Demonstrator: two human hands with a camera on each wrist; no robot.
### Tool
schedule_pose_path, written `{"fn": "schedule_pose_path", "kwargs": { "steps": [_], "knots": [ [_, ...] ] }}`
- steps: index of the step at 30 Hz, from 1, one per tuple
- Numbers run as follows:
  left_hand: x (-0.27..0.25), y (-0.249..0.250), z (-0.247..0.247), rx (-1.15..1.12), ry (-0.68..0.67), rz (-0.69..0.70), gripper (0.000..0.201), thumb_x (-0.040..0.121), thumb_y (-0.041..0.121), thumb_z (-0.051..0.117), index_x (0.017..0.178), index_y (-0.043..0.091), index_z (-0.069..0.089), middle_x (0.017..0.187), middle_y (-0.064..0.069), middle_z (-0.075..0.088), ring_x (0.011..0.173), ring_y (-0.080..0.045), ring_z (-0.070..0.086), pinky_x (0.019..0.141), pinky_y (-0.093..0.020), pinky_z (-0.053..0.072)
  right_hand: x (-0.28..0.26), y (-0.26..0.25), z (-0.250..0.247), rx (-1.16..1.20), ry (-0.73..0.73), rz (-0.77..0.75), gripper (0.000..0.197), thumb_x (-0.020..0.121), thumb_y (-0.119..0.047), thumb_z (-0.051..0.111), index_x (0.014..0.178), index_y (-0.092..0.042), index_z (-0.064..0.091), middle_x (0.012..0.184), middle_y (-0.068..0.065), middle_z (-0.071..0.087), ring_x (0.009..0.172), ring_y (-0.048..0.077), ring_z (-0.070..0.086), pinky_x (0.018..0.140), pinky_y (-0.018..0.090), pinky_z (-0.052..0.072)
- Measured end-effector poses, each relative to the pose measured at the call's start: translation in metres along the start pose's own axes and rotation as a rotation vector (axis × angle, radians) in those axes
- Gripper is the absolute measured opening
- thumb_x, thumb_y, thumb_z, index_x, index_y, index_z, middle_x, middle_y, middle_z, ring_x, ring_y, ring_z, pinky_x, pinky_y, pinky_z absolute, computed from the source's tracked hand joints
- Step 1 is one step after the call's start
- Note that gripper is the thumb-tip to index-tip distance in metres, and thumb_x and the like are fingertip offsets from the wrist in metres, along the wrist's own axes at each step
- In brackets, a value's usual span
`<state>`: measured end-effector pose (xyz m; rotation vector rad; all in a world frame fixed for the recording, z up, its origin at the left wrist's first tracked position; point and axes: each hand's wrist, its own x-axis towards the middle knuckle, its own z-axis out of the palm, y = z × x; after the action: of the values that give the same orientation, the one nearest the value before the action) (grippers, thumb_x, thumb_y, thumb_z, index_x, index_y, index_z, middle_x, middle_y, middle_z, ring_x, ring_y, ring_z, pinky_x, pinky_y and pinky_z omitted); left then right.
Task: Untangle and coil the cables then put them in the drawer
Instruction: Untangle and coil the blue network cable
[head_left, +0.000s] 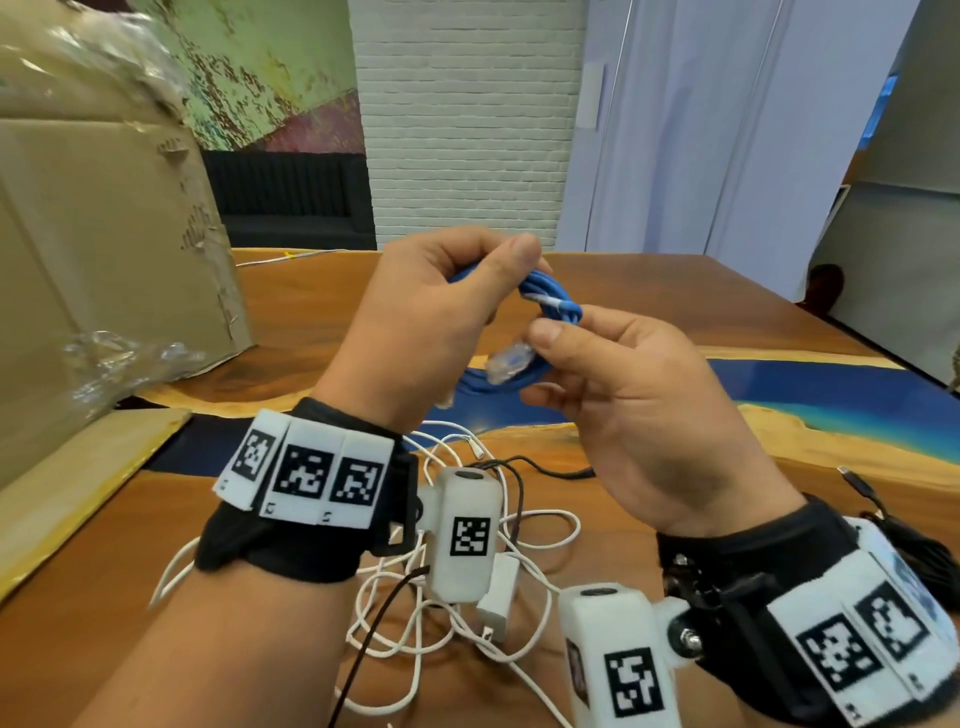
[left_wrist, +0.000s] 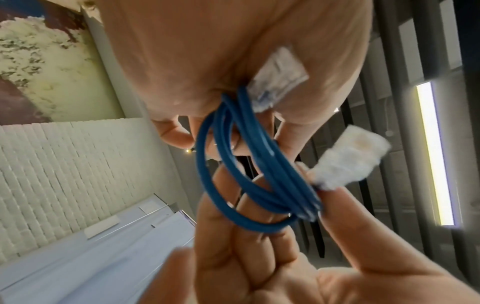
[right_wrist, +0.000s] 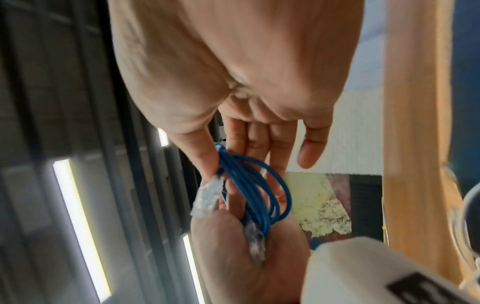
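blue cable (head_left: 553, 301), wound in loops, sits gripped between left hand (head_left: 426, 322) and right hand (head_left: 618, 410); right thumb pinches clear plug (head_left: 509, 359) above the table (head_left: 675, 312).

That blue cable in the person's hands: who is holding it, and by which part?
Both hands hold the coiled blue cable. The left hand grips the bundled loops at the top; the right hand pinches the loops beside a clear plug.

Bright, even daylight fills the room; ceiling strip lights (left_wrist: 433, 154) glare white in both wrist views, where close-up fingers (left_wrist: 363, 236) blur and edges warp.
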<state>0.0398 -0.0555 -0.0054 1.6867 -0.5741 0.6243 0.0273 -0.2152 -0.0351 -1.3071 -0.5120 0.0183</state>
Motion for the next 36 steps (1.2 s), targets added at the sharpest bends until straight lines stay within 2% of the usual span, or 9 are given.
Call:
{"fn": "schedule_pose_path", "kwargs": {
  "steps": [4, 7, 9, 14, 20, 24, 28, 31, 36],
  "knots": [
    [-0.001, 0.002, -0.001, -0.049, -0.052, -0.034, 0.026, 0.099, 0.025, 0.061, 0.081, 0.014, 0.075, 0.054, -0.019, 0.038, 0.052, -0.035, 0.029, 0.05, -0.035, 0.026, -0.002, -0.005, 0.005, 0.154, -0.175, 0.109, 0.012, 0.085, -0.015, 0.06, 0.073, -0.016, 0.065, 0.08, 0.009, 0.061, 0.095, 0.029, 0.054, 0.082, 0.046, 0.042],
    [-0.001, 0.002, -0.001, -0.108, -0.085, -0.093, 0.026, 0.101, 0.023, 0.06, 0.082, 0.012, 0.074, 0.045, -0.001, 0.04, 0.041, -0.02, 0.029, 0.044, -0.027, 0.024, 0.0, -0.003, -0.002, -0.181, -0.166, -0.012, 0.017, 0.089, -0.004, 0.066, 0.077, -0.015, 0.06, 0.089, 0.021, 0.059, 0.086, 0.026, 0.059, 0.083, 0.047, 0.054],
    [-0.001, 0.0, 0.0, -0.138, -0.092, -0.135, 0.025, 0.101, 0.023, 0.06, 0.082, 0.012, 0.073, 0.044, 0.006, 0.039, 0.039, -0.012, 0.028, 0.042, -0.023, 0.025, 0.001, -0.005, -0.009, -0.407, -0.151, -0.101, 0.016, 0.093, 0.002, 0.065, 0.085, -0.01, 0.061, 0.095, 0.015, 0.068, 0.085, 0.017, 0.068, 0.083, 0.041, 0.062],
    [0.0, -0.001, 0.003, -0.228, -0.074, -0.212, 0.027, 0.103, 0.023, 0.056, 0.084, 0.01, 0.071, 0.05, 0.001, 0.031, 0.044, -0.013, 0.022, 0.042, -0.023, 0.02, 0.004, -0.003, -0.012, -0.587, -0.105, -0.244, 0.022, 0.095, 0.004, 0.063, 0.109, -0.012, 0.067, 0.097, -0.001, 0.072, 0.094, 0.015, 0.073, 0.077, 0.031, 0.063],
    [0.0, -0.001, 0.005, -0.205, -0.088, -0.182, 0.026, 0.105, 0.025, 0.052, 0.094, 0.009, 0.07, 0.053, 0.001, 0.036, 0.049, -0.015, 0.029, 0.048, -0.029, 0.025, 0.004, -0.004, -0.015, -0.428, -0.046, -0.228, 0.043, 0.093, -0.001, 0.069, 0.127, -0.028, 0.065, 0.098, 0.007, 0.077, 0.094, 0.023, 0.075, 0.079, 0.038, 0.064],
    [-0.002, -0.004, 0.012, -0.189, -0.105, -0.208, 0.023, 0.105, 0.022, 0.052, 0.108, 0.005, 0.067, 0.058, 0.002, 0.042, 0.054, -0.012, 0.04, 0.053, -0.022, 0.038, 0.005, -0.005, -0.017, -0.453, 0.016, -0.218, 0.034, 0.092, -0.007, 0.073, 0.122, -0.023, 0.069, 0.094, 0.003, 0.078, 0.087, 0.022, 0.076, 0.075, 0.04, 0.065],
    [-0.004, -0.006, 0.013, -0.235, -0.112, -0.272, 0.024, 0.097, 0.008, 0.053, 0.117, 0.008, 0.067, 0.069, -0.005, 0.05, 0.068, -0.021, 0.049, 0.064, -0.028, 0.048, 0.006, 0.0, -0.018, -0.479, 0.056, -0.204, 0.024, 0.092, -0.013, 0.074, 0.114, -0.024, 0.073, 0.091, 0.003, 0.078, 0.086, 0.022, 0.077, 0.073, 0.042, 0.065],
    [-0.004, -0.005, 0.01, -0.209, -0.118, -0.302, 0.032, 0.096, -0.004, 0.046, 0.119, 0.005, 0.066, 0.078, -0.013, 0.054, 0.077, -0.025, 0.051, 0.071, -0.033, 0.048, 0.006, 0.001, -0.02, -0.418, 0.06, -0.163, 0.023, 0.094, -0.016, 0.072, 0.116, -0.021, 0.073, 0.096, 0.005, 0.078, 0.088, 0.022, 0.077, 0.071, 0.041, 0.065],
    [-0.003, -0.006, 0.008, -0.145, -0.134, -0.299, 0.031, 0.097, 0.0, 0.048, 0.117, 0.011, 0.069, 0.08, -0.009, 0.062, 0.076, -0.021, 0.056, 0.071, -0.034, 0.048, 0.007, 0.0, -0.024, -0.298, 0.065, -0.073, 0.02, 0.099, -0.02, 0.065, 0.117, -0.019, 0.072, 0.092, 0.009, 0.077, 0.089, 0.025, 0.077, 0.069, 0.036, 0.063]
  ]
}}
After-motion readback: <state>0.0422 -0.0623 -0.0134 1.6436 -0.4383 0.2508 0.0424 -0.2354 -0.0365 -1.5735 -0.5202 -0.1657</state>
